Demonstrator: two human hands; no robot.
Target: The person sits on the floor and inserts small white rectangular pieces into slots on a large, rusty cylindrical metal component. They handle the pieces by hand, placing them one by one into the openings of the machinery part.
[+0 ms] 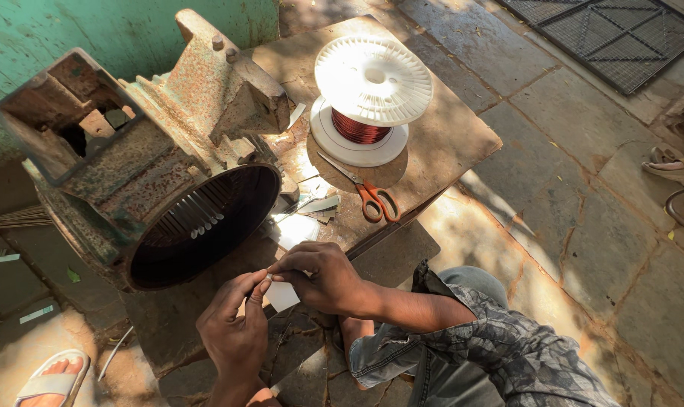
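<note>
**Two hands pinching a small white paper slip**

Two hands are meeting below a rusty motor housing, a heavy cast shell with flaking green paint and white strips lining its round opening. The left hand is curling its fingers up to the white paper slip, thumb and forefinger closed on it. The right hand is gripping the same slip from the other side, fingers bunched tight. Just behind them, cut paper scraps are lying on the worn brown board. Further right, orange-handled scissors are resting beside a white plastic spool wound with reddish copper wire.
</note>
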